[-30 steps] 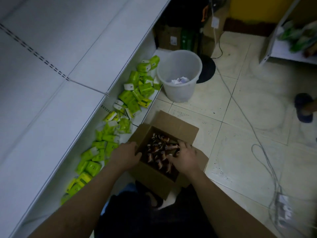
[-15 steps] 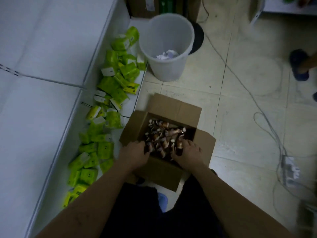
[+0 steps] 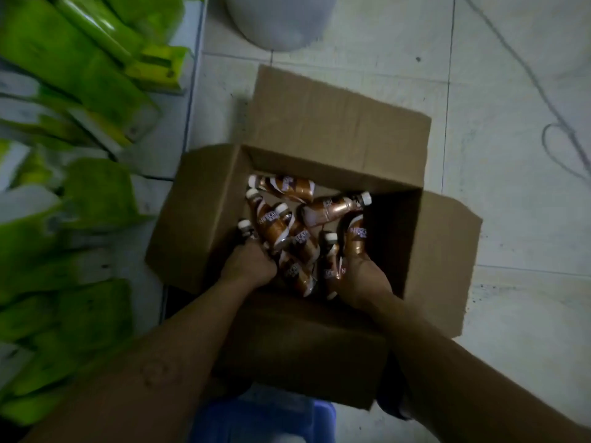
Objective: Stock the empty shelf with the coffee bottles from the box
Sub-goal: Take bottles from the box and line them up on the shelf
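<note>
An open cardboard box sits on the tiled floor in front of me, with several brown coffee bottles with white caps lying jumbled inside. Both my hands are down in the box. My left hand is closed around a bottle at the box's left side, its white cap sticking out above my fingers. My right hand is wrapped around bottles at the near right, one brown bottle rising from my grip. The empty shelf is out of view.
Green and white packs lie heaped on the low white shelf at the left. A white bin stands beyond the box. A cable loops over the floor tiles at the right. A blue stool shows under me.
My head has dropped closer to the box, so it fills the view. Both hands have gone deeper among the bottles and closed on them.
</note>
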`<state>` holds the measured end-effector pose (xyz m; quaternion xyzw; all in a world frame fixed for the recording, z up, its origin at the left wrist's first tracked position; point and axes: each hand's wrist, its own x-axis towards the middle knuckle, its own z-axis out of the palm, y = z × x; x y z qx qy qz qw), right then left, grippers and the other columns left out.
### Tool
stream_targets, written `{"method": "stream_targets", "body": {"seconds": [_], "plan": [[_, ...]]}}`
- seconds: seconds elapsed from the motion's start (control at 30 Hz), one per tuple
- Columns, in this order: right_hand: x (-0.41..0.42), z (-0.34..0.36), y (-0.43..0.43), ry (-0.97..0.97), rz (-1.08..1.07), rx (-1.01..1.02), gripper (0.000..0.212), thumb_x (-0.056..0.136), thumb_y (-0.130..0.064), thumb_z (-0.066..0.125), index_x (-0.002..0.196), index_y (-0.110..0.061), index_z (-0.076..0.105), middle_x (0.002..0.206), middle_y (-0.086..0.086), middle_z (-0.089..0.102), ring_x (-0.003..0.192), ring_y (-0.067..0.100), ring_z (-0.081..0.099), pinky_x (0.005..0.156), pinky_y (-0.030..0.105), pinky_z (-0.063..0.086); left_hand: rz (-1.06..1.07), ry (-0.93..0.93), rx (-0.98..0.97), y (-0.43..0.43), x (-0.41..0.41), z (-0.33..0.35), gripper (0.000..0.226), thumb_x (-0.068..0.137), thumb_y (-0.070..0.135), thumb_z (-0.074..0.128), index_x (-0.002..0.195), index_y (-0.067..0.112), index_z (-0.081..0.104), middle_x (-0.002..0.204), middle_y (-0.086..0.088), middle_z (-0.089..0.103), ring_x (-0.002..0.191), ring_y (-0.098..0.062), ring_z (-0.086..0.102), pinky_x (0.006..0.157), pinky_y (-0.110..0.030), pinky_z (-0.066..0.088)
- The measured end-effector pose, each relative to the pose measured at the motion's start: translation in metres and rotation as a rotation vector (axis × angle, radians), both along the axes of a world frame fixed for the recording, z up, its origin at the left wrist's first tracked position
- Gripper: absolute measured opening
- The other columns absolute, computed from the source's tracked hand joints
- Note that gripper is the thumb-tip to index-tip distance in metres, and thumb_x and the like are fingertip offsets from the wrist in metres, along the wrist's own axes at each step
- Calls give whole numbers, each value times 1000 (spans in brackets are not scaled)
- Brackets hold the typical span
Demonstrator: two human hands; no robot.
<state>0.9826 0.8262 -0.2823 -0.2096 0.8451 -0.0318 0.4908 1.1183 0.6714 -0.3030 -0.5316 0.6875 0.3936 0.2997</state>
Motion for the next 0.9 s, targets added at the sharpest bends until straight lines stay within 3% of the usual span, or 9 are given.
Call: {"method": "stream_targets", "body": {"seconds": [0.07, 0.13, 0.2, 0.3, 0.43, 0.6, 0.77, 0.9], "plan": [[4, -52, 7, -26, -51, 71, 53, 87, -32, 62, 133, -16, 40, 128, 11, 53, 113, 27, 56, 96, 44, 47, 48, -63, 38, 12, -1, -54, 64, 85, 39, 60, 139, 11, 40, 142, -18, 41, 124, -35, 45, 97, -37, 40], [11, -94, 16, -14, -105, 135, 60, 84, -30, 66, 135, -15, 37, 126, 11, 53, 110, 26, 57, 92, 41, 49, 130, -124, 43, 23, 3, -98, 79, 84, 39, 62, 147, 10, 24, 148, -20, 31, 129, -36, 40, 102, -38, 39], [22, -123, 24, 20, -111, 160, 73, 81, -32, 69, 140, -17, 28, 128, 12, 50, 110, 26, 56, 87, 37, 48, 334, -151, 59, 31, 10, -126, 84, 78, 39, 71, 143, 5, 31, 140, -20, 45, 121, -35, 50, 98, -39, 45], [34, -149, 33, 101, -139, 154, 84, 77, -36, 72, 141, -19, 21, 129, 13, 44, 111, 27, 54, 85, 39, 47, 473, -97, 54, 34, 17, -149, 74, 76, 40, 73, 135, 7, 43, 130, -17, 55, 114, -34, 55, 92, -41, 49], [35, -155, 40, 93, -223, 88, 85, 73, -40, 73, 142, -22, 26, 129, 10, 47, 111, 24, 53, 86, 37, 45, 558, 36, 91, 33, 22, -149, 65, 79, 31, 74, 132, 6, 46, 128, -19, 56, 112, -36, 56, 91, -47, 51], [31, -143, 58, 18, -349, 68, 67, 76, -38, 71, 134, -24, 40, 118, 6, 54, 100, 19, 55, 87, 36, 48, 597, 82, 165, 34, 18, -124, 61, 76, 18, 77, 128, 6, 49, 123, -18, 60, 109, -34, 59, 92, -47, 51], [30, -164, 35, 49, -396, 121, 83, 68, -34, 80, 135, -15, 35, 126, 12, 48, 104, 24, 53, 76, 33, 42, 672, 121, 238, 31, 25, -122, 58, 76, 20, 76, 125, 13, 47, 111, -12, 62, 92, -26, 61, 77, -38, 53], [26, -186, 32, 40, -449, 156, 86, 65, -22, 82, 135, -18, 33, 116, 10, 53, 96, 24, 58, 77, 38, 52, 659, 145, 194, 25, 28, -128, 75, 74, 21, 78, 137, 18, 38, 125, -14, 57, 105, -31, 61, 84, -47, 54]]}}
